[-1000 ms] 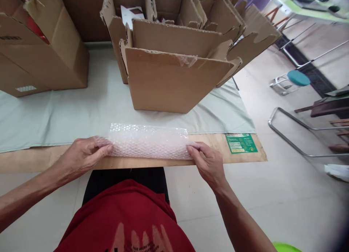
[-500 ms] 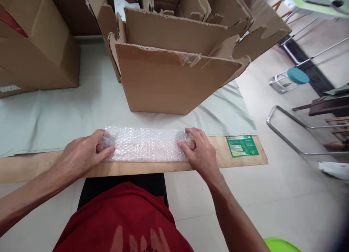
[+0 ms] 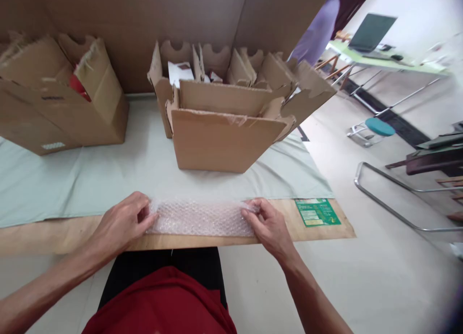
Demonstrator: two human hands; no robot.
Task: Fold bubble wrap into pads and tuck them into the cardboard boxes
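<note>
A strip of bubble wrap (image 3: 200, 219) lies along the near edge of the wooden surface (image 3: 75, 235), its far side near the pale green cloth (image 3: 144, 167). The left hand (image 3: 125, 219) has its grip pinched on one end of the strip; the right hand (image 3: 270, 224) pinches the other. Just beyond the right hand, a green label (image 3: 318, 212) bears pale print, too small to read. Behind the strip stands an open cardboard box (image 3: 220, 141), its front panel plain. The carton (image 3: 94, 124) to its left carries dark lettering (image 3: 53, 98), too blurred to make out, and a white patterned patch (image 3: 53, 145) lower down.
</note>
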